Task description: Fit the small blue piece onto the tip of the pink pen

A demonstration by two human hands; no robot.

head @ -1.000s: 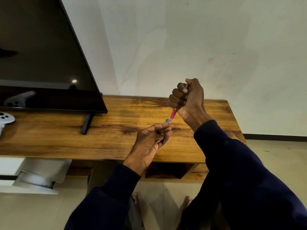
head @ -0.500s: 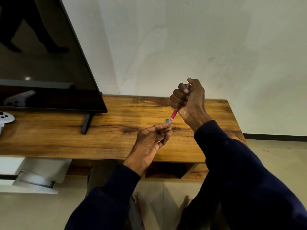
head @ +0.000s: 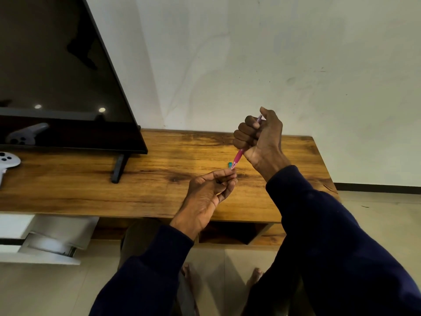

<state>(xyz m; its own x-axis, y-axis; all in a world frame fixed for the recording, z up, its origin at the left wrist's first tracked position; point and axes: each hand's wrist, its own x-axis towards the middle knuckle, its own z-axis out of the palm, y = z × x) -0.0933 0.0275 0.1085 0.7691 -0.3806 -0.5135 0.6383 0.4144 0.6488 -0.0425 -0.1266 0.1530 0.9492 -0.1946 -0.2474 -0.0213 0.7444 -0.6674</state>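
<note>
Right hand (head: 262, 137) fisted around pink pen (head: 238, 157); left hand (head: 209, 192) pinched its tip above wooden table (head: 91, 188).

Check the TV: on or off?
Off. The TV screen is dark all over, showing only reflections: two ceiling-light spots and the white controller lying on the wooden cabinet in front of it.

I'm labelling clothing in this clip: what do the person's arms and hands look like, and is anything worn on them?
Both arms are covered by long, dark navy sleeves of plain, unmarked fabric, ending at the wrists. The left hand and right hand are bare: no gloves, and no rings, watch or bands show.
</note>
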